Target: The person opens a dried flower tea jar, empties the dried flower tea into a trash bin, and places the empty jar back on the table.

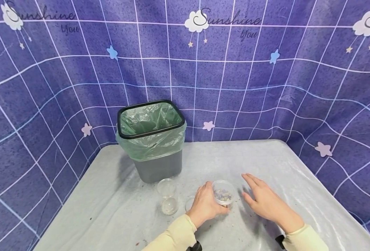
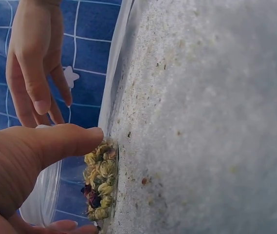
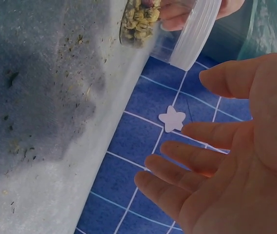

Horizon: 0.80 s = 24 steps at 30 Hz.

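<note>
A clear plastic jar (image 1: 224, 194), its lower part filled with dried yellowish flower buds (image 2: 101, 180) and a few dark red ones, stands near the front of the table. My left hand (image 1: 205, 204) grips it from the left, thumb on the near side. At its top, a translucent ribbed band (image 3: 194, 36) shows in the right wrist view. To the right of the jar, my right hand (image 1: 266, 202) hovers with spread, nearly straight fingers and touches nothing. Its palm faces the jar.
Left of the jar are a clear round piece (image 1: 167, 188), a small clear container (image 1: 169, 206) and another clear disc (image 1: 189, 203) partly behind my left hand. A grey bin (image 1: 160, 167) with a green liner stands behind them. Dark crumbs (image 3: 80, 39) dot the tabletop.
</note>
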Available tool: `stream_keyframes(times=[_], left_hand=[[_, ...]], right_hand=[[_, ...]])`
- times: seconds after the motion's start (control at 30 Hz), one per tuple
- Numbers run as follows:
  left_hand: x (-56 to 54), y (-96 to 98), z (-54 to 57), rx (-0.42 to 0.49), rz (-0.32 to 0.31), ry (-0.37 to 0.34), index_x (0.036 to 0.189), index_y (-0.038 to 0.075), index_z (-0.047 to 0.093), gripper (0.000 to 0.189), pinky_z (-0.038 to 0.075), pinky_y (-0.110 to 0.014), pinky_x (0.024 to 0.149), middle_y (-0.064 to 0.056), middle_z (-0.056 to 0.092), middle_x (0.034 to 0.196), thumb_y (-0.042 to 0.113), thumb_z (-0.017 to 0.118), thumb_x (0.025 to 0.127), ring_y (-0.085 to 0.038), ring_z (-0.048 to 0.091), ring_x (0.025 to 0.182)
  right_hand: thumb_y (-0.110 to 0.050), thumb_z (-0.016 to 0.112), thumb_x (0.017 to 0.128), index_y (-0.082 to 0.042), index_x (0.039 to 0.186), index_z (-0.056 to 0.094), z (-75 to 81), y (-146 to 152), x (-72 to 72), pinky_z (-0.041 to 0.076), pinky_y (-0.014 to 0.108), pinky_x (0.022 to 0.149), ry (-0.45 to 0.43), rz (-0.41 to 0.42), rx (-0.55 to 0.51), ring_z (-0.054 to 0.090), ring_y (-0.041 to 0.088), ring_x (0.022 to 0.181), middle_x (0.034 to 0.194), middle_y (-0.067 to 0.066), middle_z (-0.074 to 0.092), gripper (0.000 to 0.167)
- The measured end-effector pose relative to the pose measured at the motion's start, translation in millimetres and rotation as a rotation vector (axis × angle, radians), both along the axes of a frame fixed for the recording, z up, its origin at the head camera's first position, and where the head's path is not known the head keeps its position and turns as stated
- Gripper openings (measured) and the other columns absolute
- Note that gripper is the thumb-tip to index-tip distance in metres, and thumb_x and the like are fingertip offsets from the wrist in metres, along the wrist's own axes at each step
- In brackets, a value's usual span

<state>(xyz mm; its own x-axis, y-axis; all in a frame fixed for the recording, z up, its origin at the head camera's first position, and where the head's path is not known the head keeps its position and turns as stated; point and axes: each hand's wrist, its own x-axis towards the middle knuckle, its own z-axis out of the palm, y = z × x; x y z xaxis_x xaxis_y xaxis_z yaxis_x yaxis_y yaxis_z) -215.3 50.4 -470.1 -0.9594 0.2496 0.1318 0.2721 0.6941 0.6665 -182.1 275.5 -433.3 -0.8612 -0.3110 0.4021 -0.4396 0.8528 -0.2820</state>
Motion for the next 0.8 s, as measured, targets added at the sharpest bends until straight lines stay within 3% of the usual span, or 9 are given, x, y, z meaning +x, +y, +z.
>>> stream_keyframes(times=[0.3,0.5,0.8], left_hand=[[2.0,-2.5,6.1,0.063,-0.015,0.007,0.128,0.001,0.057,0.088,0.056,-0.045,0.091,-0.007,0.062,0.112,0.03,0.099,0.056,-0.029,0.065,0.103],[2.7,-3.5,11.4,0.064,-0.025,0.031,0.127,0.007,0.059,0.08,0.056,-0.04,0.088,0.0,0.06,0.111,0.033,0.096,0.06,-0.022,0.065,0.1],[3.0,-5.0,22.2,0.078,-0.05,0.077,0.134,0.012,0.058,0.084,0.054,-0.033,0.089,0.003,0.057,0.119,0.037,0.091,0.061,-0.015,0.06,0.103]], right_hand=[[-0.016,0.07,0.094,0.005,0.147,0.049,4.3,-1.7,-1.3,0.042,0.061,0.109,0.01,-0.004,-0.015,0.054,0.048,0.131,0.144,0.029,0.054,0.061],[-0.017,0.069,0.095,0.004,0.148,0.048,8.5,-3.1,-2.8,0.041,0.06,0.11,0.009,0.001,-0.029,0.053,0.047,0.133,0.146,0.028,0.054,0.061],[-0.015,0.066,0.098,0.005,0.15,0.045,31.4,-3.3,-5.3,0.038,0.062,0.112,0.018,0.036,-0.069,0.049,0.048,0.136,0.147,0.029,0.052,0.06]])
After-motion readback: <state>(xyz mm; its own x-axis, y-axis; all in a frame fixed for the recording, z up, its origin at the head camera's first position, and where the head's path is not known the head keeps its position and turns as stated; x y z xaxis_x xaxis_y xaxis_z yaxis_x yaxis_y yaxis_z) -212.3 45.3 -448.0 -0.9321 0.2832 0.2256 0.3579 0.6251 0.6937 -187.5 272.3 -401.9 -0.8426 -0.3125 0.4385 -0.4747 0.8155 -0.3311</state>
